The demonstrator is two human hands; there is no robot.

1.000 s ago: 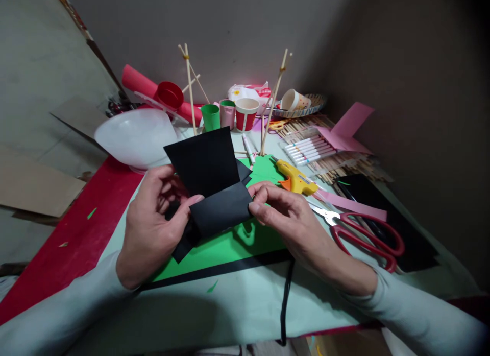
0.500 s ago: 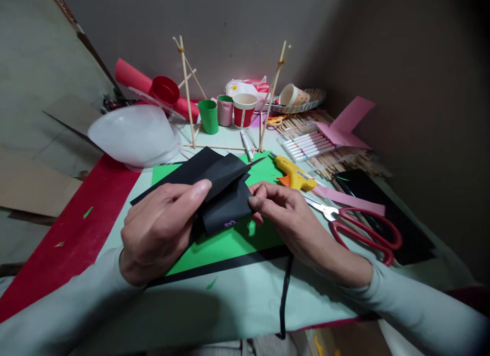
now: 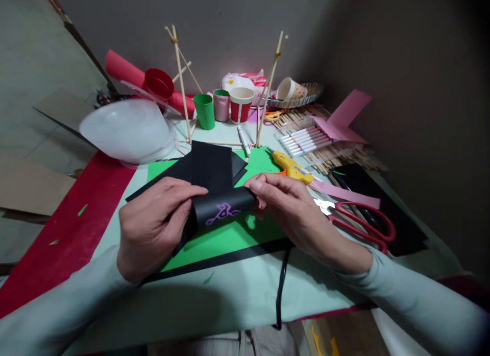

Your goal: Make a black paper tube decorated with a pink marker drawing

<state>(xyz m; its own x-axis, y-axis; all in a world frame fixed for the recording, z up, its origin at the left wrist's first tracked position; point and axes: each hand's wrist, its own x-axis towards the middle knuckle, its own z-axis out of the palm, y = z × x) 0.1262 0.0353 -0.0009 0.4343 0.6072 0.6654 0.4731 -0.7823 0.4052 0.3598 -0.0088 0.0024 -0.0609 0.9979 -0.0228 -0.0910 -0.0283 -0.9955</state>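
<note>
A sheet of black paper (image 3: 212, 169) is curled over at its near end into a roll, and a purple scribble shows on the curled part. My left hand (image 3: 153, 220) pinches the left end of that roll, thumb on top. My right hand (image 3: 285, 205) grips the right end with its fingers folded round it. Both hands hover just above a green paper sheet (image 3: 229, 238) that lies on a larger black sheet on the table.
Red-handled scissors (image 3: 362, 226) and a yellow glue gun (image 3: 293, 167) lie to the right. Behind stand two stick tripods (image 3: 179, 80), paper cups (image 3: 239, 103), a marker set (image 3: 304, 141) and pink paper. An upturned white bowl (image 3: 128, 131) sits at the left, beside red paper.
The black paper, held up and folded a second ago, has been bent down and rolled over at its near end, so the purple mark now shows. The camera has tilted slightly down.
</note>
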